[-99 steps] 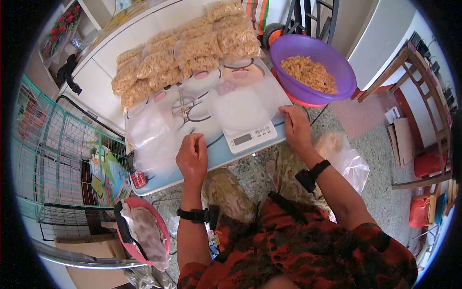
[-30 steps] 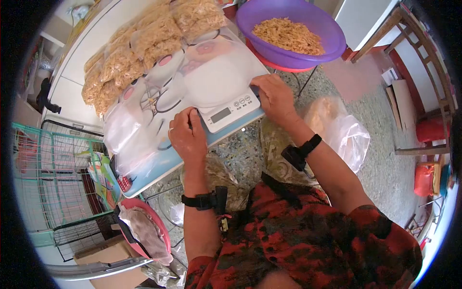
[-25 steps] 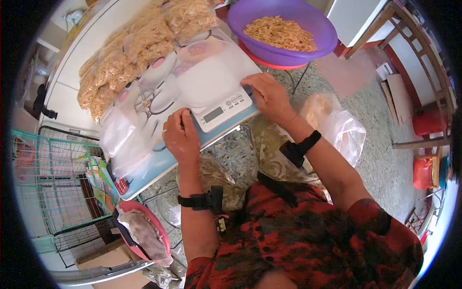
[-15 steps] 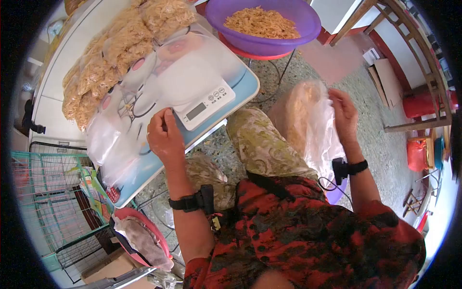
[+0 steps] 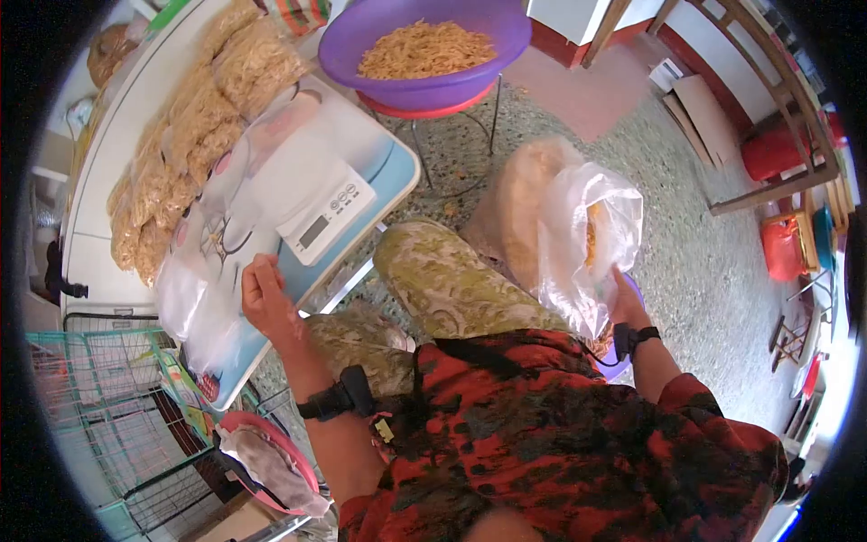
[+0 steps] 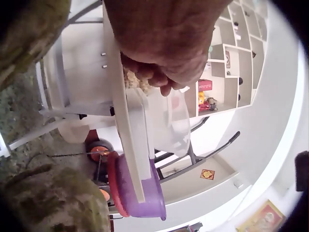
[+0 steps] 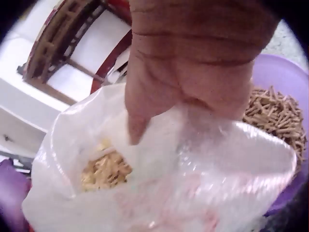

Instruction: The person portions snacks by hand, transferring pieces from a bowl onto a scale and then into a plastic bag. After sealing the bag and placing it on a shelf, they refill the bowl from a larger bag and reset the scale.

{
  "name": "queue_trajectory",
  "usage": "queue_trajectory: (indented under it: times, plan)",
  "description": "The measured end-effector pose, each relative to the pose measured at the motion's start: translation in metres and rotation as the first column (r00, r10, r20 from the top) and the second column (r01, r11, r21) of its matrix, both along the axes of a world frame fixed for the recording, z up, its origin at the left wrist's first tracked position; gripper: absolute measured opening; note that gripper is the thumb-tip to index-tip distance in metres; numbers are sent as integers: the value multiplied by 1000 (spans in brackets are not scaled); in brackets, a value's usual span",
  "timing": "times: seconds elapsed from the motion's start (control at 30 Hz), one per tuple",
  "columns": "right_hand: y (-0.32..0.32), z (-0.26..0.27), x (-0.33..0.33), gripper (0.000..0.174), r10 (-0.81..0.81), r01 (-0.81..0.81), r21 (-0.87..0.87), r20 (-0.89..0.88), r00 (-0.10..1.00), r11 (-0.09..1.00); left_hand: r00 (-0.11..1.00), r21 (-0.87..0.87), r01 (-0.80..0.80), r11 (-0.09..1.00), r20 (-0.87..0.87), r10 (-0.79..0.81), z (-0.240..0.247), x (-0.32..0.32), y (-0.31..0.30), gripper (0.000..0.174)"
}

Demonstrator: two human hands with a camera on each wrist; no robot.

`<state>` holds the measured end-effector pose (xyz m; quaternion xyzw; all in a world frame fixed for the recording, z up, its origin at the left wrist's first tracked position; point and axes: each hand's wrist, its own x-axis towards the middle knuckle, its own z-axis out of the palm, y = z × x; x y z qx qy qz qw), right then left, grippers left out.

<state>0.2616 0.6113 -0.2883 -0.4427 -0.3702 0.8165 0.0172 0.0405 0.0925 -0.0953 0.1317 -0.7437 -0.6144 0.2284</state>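
My left hand (image 5: 270,301) rests at the table's front edge, fingers loosely curled, left of the white scale (image 5: 327,211); in the left wrist view the hand (image 6: 166,46) hangs by the table edge. On the floor to the right stands a large translucent bag (image 5: 528,212) with yellowish pieces inside. My right hand (image 5: 628,303) is at its open mouth. In the right wrist view that hand (image 7: 193,72) grips the rim of the white plastic (image 7: 231,179), thumb on the inner side, with pale yellow pieces (image 7: 107,171) visible inside.
Filled bags (image 5: 194,126) are piled along the table's back, with flat empty bags (image 5: 194,298) at its left. A purple basin (image 5: 424,86) of shreds stands on a stool. Another purple basin (image 7: 280,77) holds brown sticks beside the bag.
My right hand has left the scale's side and moved down right to the bag, whose mouth now stands wider. The left hand has stayed at the table edge. The head view has turned right.
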Motion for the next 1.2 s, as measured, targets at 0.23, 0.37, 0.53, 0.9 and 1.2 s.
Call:
queue_trajectory:
  times: [0.23,0.37,0.53,0.9,1.2]
  plan:
    - [10,7,-72,29,250,-319,820,223,942,475,989,61,133,989,60,-137,6,44,47,25]
    - [-33,114,-103,30,405,-221,841,3,914,494,877,-137,454,880,244,-415,30,50,97,23]
    - [-7,69,-125,26,441,-215,732,-129,888,647,619,32,725,688,407,-671,12,21,155,40]
    - [-46,100,-111,43,910,-217,972,172,378,-94,554,32,782,622,423,-718,-142,0,254,93]
    - [-22,119,-104,43,490,-516,-30,-273,828,856,635,789,289,543,266,-725,-121,-23,243,23]
